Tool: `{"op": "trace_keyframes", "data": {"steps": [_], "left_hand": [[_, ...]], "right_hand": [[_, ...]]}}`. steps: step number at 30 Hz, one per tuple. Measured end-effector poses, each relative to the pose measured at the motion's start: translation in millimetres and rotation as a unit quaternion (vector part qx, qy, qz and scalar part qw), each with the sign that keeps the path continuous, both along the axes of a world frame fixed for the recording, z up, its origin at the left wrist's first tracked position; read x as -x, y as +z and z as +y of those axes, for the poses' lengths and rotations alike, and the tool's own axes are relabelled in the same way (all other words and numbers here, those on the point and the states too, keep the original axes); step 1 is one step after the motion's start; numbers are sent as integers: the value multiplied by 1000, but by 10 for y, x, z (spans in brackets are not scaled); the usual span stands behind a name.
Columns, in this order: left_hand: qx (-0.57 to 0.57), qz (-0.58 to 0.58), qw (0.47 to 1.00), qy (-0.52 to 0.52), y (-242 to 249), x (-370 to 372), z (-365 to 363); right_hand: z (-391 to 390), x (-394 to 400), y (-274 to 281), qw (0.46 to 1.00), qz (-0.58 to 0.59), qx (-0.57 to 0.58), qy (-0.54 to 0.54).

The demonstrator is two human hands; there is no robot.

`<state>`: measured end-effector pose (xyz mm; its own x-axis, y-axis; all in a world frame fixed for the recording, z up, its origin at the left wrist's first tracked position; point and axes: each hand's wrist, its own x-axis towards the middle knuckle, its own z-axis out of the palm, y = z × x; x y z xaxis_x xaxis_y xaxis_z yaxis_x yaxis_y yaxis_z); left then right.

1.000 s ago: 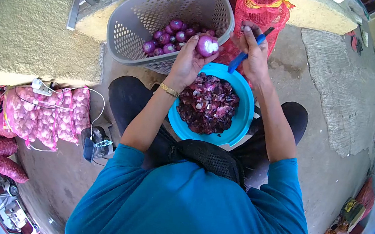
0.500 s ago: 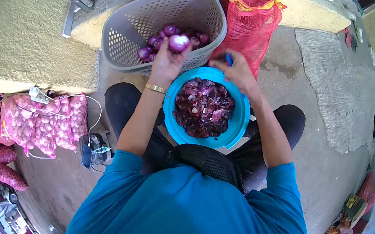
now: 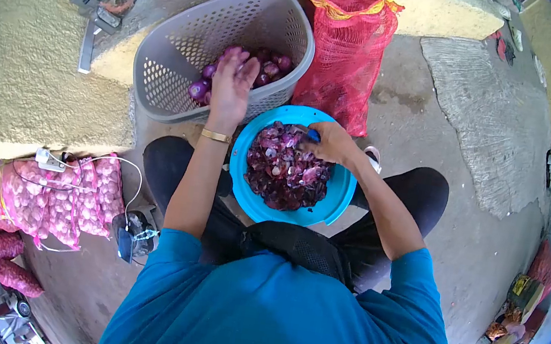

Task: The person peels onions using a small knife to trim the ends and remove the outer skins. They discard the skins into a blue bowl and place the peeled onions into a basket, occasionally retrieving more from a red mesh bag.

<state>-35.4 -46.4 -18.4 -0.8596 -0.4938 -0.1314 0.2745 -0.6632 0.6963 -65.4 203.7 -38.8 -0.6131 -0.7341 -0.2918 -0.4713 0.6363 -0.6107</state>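
Holding blue handle (image 3: 314,135): right hand (image 3: 332,143)
Left hand (image 3: 232,88): fingers wide
Red onions (image 3: 271,69): probably firm, slippery, best held around middle

- Shirt (image 3: 277,313): plain teal-blue fabric, softly creased across the front.
- Sleeves (image 3: 413,281): short, the same teal-blue, with loose folds, ending above the elbows.
- Left hand (image 3: 230,92) and right hand (image 3: 330,142): both bare.
- Band (image 3: 216,136): slim and gold-coloured, around the left wrist.
- Trousers (image 3: 421,201): dark, nearly black, covering both knees.
- Mesh piece (image 3: 310,249): black and finely textured, at the waist.
- Footwear (image 3: 374,156): pale, mostly hidden, at the far right.
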Motion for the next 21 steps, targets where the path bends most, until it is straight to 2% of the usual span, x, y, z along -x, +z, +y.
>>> {"op": "trace_keyframes", "data": {"steps": [1,2,3,4,5,6,7,8,9,10,12,13,14,16,18,20,21], "left_hand": [[59,22,998,-10,25,114,57],[58,23,998,-10,50,272,121],[247,37,968,-14,112,471,195],[427,47,903,-18,181,667,262],[569,80,818,-14,270,880,321],[694,113,711,-10,358,1097,394],[693,117,712,-13,422,1281,503],[808,110,579,-13,464,1446,610],[898,100,428,-13,469,1581,680],[897,102,429,-16,429,1695,732],[957,5,278,-85,314,1901,833],[969,9,236,-68,212,1956,856],[969,12,237,-73,111,2008,862],[945,-35,236,-223,46,1957,881],[945,10,251,-207,-23,1871,832],[926,128,335,-116,-53,1717,821],[881,57,413,-223,29,1653,845]], "right_hand": [[32,22,-2,1000,-17,20,-10],[67,44,-17,998,-36,38,-19],[104,66,-72,984,-155,51,-72],[109,63,-3,984,-155,49,-71],[97,61,143,955,-233,101,-153],[99,86,263,910,-307,152,-235],[124,126,319,906,-289,173,-258],[153,187,380,905,-288,173,-261],[175,275,440,886,-270,205,-317],[198,366,493,862,-252,234,-373],[236,580,569,844,-223,258,-415],[253,697,598,825,-192,281,-450],[266,823,633,823,-194,280,-454],[278,1043,638,828,-196,241,-467],[237,1241,424,821,-194,232,-484],[194,1353,308,814,-189,222,-503],[143,1360,275,796,-196,235,-522]]}}
